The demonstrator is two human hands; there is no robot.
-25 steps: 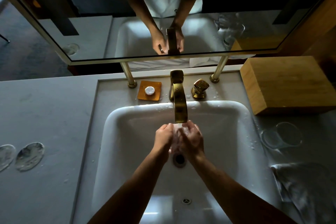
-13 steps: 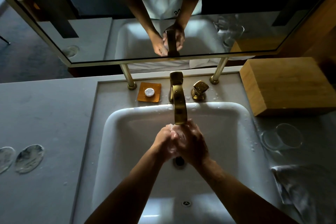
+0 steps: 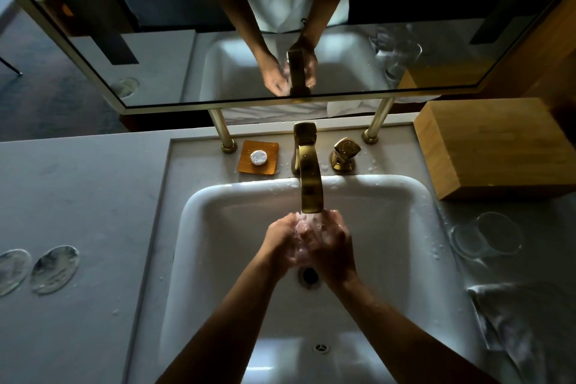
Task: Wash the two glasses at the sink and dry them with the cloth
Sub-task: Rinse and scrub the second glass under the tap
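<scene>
Head view: my fingers (image 3: 304,229) curl together under the running tap (image 3: 310,184), left hand (image 3: 280,243) and right hand (image 3: 332,246) seemingly cupped round a clear glass, though I cannot tell for sure through the water. I judge this the washing step. Next comes the cloth (image 3: 523,321) on the surface at my right, beside an empty glass (image 3: 486,235); the sink (image 3: 218,259) holds only water.

A bathroom, likely in a home or hotel. A white rectangular sink (image 3: 405,259) is set into a grey worktop (image 3: 78,196) at the centre of the frame, with a brass tap (image 3: 310,178) running water and a brass handle (image 3: 344,154) beside it. An amber soap dish (image 3: 271,167) sits behind the basin. A wide framed mirror (image 3: 156,40) fills the upper frame.
</scene>
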